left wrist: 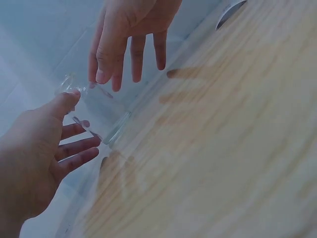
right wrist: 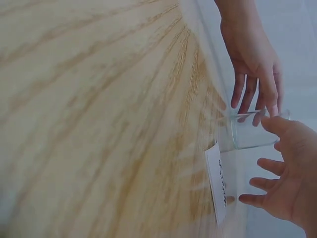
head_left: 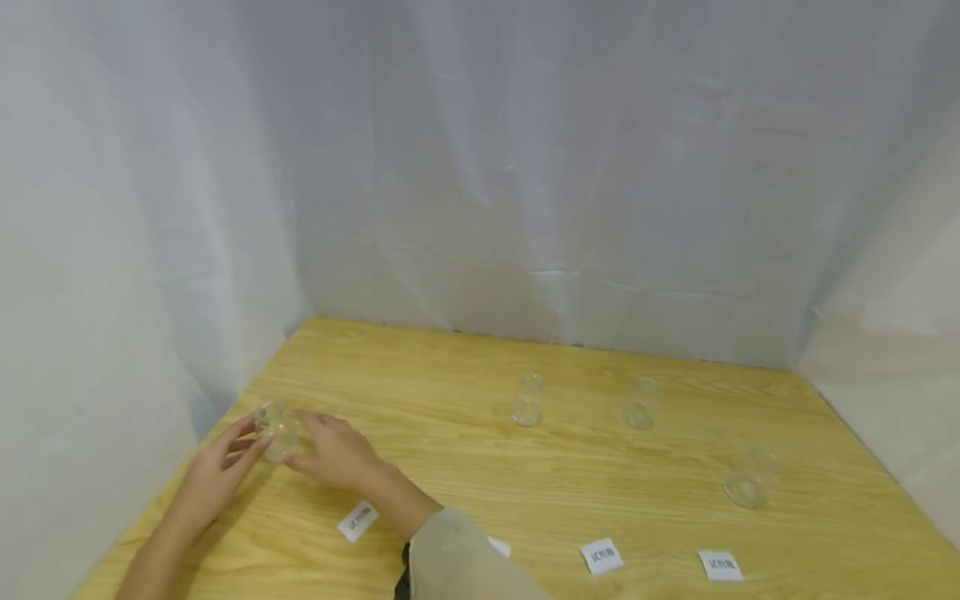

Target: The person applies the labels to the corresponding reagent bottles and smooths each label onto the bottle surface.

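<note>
A clear glass reagent bottle [head_left: 281, 442] is at the table's left side, between the two hands. My left hand [head_left: 213, 475] holds it from the left, thumb at the neck and fingers on the far side, as the left wrist view shows. From the right, my right hand [head_left: 341, 454] reaches to the same bottle; in the right wrist view its thumb [right wrist: 277, 125] lies against the glass by the neck, while the other fingers are spread and fairly straight. The bottle's base [left wrist: 118, 130] is down close to the tabletop. Just in front of the right hand lies a white paper label [head_left: 358, 521].
Several similar glass bottles stand farther right: one mid-table [head_left: 528, 400], another bottle [head_left: 641, 404] beside it, a third bottle [head_left: 752, 477] nearer the right edge. Printed labels [head_left: 602, 556] lie along the front, one partly behind the right sleeve [head_left: 468, 554]. White sheeting [head_left: 525, 167] encloses the wooden table [head_left: 420, 375].
</note>
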The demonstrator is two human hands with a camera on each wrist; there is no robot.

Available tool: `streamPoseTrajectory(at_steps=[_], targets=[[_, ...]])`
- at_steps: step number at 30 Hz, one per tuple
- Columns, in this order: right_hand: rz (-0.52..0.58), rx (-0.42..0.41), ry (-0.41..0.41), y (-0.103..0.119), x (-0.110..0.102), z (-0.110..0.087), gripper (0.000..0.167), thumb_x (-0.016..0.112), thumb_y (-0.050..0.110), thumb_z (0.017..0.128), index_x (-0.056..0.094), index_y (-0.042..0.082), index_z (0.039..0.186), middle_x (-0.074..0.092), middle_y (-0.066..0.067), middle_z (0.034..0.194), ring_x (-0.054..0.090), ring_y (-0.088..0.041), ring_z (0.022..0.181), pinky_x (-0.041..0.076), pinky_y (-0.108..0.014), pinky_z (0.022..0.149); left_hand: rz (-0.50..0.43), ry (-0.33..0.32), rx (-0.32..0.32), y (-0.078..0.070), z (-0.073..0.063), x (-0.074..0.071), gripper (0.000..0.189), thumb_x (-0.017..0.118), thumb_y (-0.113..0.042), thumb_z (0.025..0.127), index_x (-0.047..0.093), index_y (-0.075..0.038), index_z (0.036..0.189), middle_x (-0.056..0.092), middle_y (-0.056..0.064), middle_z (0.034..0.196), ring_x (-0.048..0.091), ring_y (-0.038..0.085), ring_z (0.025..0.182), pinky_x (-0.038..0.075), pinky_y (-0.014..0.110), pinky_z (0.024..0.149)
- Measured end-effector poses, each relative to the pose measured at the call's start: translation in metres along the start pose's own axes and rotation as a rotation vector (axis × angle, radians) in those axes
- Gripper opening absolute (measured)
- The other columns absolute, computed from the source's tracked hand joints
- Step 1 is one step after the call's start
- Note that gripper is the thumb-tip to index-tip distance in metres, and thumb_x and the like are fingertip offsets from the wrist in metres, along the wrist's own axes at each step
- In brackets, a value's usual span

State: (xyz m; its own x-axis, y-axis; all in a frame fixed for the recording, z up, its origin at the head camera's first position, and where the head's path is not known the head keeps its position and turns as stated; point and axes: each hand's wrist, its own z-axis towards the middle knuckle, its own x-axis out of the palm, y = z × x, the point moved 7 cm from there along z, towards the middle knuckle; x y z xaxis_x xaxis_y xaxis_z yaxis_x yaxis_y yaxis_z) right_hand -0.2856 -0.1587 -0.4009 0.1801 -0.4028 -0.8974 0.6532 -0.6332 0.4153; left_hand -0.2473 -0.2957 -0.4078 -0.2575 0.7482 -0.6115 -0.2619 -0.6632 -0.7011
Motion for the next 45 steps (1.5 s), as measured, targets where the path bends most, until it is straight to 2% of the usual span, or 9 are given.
streamPoseTrajectory(at_steps=[6, 8, 12, 14, 19, 25, 31, 37, 45], targets=[[0.171, 0.073, -0.032, -0.006, 0.001, 0.000, 0.055, 0.061, 0.033, 0.089, 0.039, 0.021, 0.138, 0.048, 0.005, 0.131, 0.047, -0.011, 0.116, 0.041, -0.025, 0.091, -0.010, -0.032, 0.015, -0.002, 0.001, 0.004, 0.046, 0.053, -0.015, 0.095, 0.039, 0.009, 0.132, 0.047, 0.033, 0.118, 0.055, 0.036, 0.099, 0.051, 0.034, 0.077], [0.241, 0.103, -0.043, -0.009, 0.000, -0.001, 0.053, 0.062, 0.031, 0.088, 0.042, 0.021, 0.136, 0.051, 0.005, 0.128, 0.049, -0.011, 0.113, 0.043, -0.026, 0.089, -0.012, -0.029, 0.016, -0.004, 0.002, 0.006, 0.046, 0.053, -0.014, 0.095, 0.039, 0.010, 0.131, 0.047, 0.033, 0.118, 0.053, 0.044, 0.099, 0.051, 0.037, 0.077], [0.372, 0.149, -0.082, -0.015, -0.003, -0.004, 0.045, 0.063, 0.027, 0.088, 0.048, 0.021, 0.130, 0.057, 0.004, 0.121, 0.053, -0.012, 0.107, 0.046, -0.025, 0.082, -0.023, -0.032, 0.022, -0.007, 0.003, 0.010, 0.045, 0.054, -0.014, 0.094, 0.041, 0.009, 0.130, 0.049, 0.030, 0.118, 0.053, 0.041, 0.098, 0.044, 0.012, 0.073], [0.411, 0.157, -0.101, -0.016, -0.004, -0.005, 0.042, 0.064, 0.026, 0.088, 0.051, 0.019, 0.127, 0.058, 0.003, 0.119, 0.055, -0.012, 0.105, 0.046, -0.022, 0.079, -0.036, -0.032, 0.024, -0.008, 0.002, 0.012, 0.044, 0.055, -0.013, 0.094, 0.042, 0.009, 0.130, 0.050, 0.030, 0.117, 0.053, 0.040, 0.097, 0.040, 0.007, 0.072], [0.501, 0.187, -0.122, -0.020, -0.007, -0.011, 0.037, 0.064, 0.022, 0.088, 0.053, 0.015, 0.123, 0.058, 0.002, 0.117, 0.057, -0.010, 0.098, 0.047, -0.018, 0.071, -0.046, -0.030, 0.020, -0.011, 0.001, 0.017, 0.044, 0.056, -0.014, 0.093, 0.043, 0.006, 0.130, 0.051, 0.028, 0.117, 0.054, 0.035, 0.097, 0.041, 0.008, 0.072], [0.576, 0.225, -0.159, -0.026, -0.012, -0.019, 0.032, 0.065, 0.019, 0.087, 0.054, 0.013, 0.117, 0.059, 0.000, 0.114, 0.058, -0.010, 0.096, 0.047, -0.017, 0.069, -0.072, -0.031, 0.023, -0.015, 0.000, 0.023, 0.043, 0.058, -0.013, 0.092, 0.046, 0.002, 0.130, 0.053, 0.025, 0.117, 0.054, 0.008, 0.094, 0.042, 0.010, 0.074], [0.629, 0.241, -0.179, -0.033, -0.014, -0.024, 0.027, 0.065, 0.018, 0.087, 0.054, 0.013, 0.112, 0.059, 0.000, 0.113, 0.059, -0.011, 0.095, 0.049, -0.019, 0.069, -0.099, -0.015, 0.026, -0.022, 0.000, 0.030, 0.043, 0.057, -0.014, 0.092, 0.045, 0.002, 0.131, 0.052, 0.026, 0.118, 0.055, 0.031, 0.098, 0.043, 0.011, 0.075], [0.639, 0.247, -0.180, -0.038, -0.015, -0.030, 0.025, 0.064, 0.020, 0.088, 0.053, 0.013, 0.110, 0.058, -0.001, 0.113, 0.059, -0.013, 0.096, 0.050, -0.021, 0.070, -0.116, -0.022, 0.029, -0.024, -0.001, 0.037, 0.041, 0.059, -0.013, 0.091, 0.048, 0.003, 0.128, 0.055, 0.024, 0.116, 0.053, 0.002, 0.093, 0.044, 0.012, 0.076], [0.629, 0.255, -0.173, -0.042, -0.019, -0.038, 0.025, 0.065, 0.019, 0.087, 0.053, 0.012, 0.109, 0.058, -0.003, 0.112, 0.060, -0.014, 0.095, 0.050, -0.021, 0.069, -0.140, -0.018, 0.021, -0.030, -0.002, 0.044, 0.039, 0.058, -0.011, 0.091, 0.049, 0.007, 0.124, 0.055, 0.026, 0.115, 0.056, 0.033, 0.098, 0.047, 0.018, 0.078]])
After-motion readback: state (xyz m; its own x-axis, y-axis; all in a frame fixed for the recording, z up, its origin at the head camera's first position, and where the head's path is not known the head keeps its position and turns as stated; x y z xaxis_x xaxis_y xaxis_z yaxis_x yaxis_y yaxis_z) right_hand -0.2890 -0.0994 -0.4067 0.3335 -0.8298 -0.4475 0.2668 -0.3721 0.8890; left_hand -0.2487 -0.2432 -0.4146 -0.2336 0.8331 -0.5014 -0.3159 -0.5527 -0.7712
